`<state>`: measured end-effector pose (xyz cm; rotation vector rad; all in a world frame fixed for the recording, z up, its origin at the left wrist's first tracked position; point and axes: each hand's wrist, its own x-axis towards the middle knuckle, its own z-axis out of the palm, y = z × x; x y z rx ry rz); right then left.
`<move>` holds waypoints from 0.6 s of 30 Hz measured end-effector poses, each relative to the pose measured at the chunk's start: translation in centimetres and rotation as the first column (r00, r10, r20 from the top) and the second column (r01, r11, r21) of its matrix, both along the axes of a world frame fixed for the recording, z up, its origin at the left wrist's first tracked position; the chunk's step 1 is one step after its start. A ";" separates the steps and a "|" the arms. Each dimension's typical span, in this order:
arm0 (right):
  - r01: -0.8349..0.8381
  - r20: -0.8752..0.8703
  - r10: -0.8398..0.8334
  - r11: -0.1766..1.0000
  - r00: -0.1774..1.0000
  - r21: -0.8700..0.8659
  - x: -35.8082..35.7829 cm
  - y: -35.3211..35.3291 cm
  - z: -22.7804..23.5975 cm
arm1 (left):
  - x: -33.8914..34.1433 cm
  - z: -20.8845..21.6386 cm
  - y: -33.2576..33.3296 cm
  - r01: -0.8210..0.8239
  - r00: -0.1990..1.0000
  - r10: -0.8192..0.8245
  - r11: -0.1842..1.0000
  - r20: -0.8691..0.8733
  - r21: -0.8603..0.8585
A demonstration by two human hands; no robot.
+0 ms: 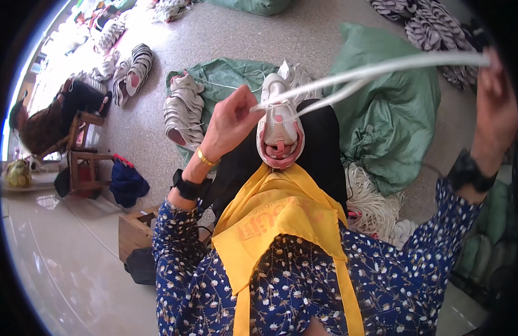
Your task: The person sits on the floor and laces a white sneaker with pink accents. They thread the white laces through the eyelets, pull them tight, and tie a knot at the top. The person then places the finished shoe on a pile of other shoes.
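Observation:
A white and pink sneaker (280, 134) rests on my lap, its pink-lined opening toward me and its toe pointing away. From the shoe a white shoelace (393, 65) stretches in two strands across to the right. The far end is gripped by my right hand (496, 98), raised at the right rim with its fingers closed. Beside the shoe's left edge, my left hand (236, 115) pinches the lace between thumb and fingers. A yellow apron (281, 215) covers my lap just behind the shoe.
A heap of loose white laces (368, 204) lies right of my leg. Green sacks (396, 106) stand beyond it. Stacked shoes (184, 112) sit at the left, with another pair (133, 73) farther off. A wooden stool (82, 162) and wooden box (134, 232) are on my left.

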<state>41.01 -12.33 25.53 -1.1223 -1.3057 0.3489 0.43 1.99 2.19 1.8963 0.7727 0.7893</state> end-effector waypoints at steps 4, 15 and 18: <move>0.262 0.008 -0.277 0.900 0.961 -0.349 3.1 -4.4 -7.8 | -4.0 -0.8 -1.4 0.095 0.995 -0.098 0.984 -0.018 -0.153; 0.008 0.253 0.217 0.745 0.943 -0.667 -15.9 -0.1 -23.9 | -15.6 -3.3 -2.0 -0.142 0.982 0.185 0.855 0.037 -0.498; -0.019 0.304 0.232 0.821 0.924 -0.570 -15.6 0.5 -25.4 | -19.2 -4.8 -0.9 -0.443 0.897 0.364 0.752 -0.253 -0.488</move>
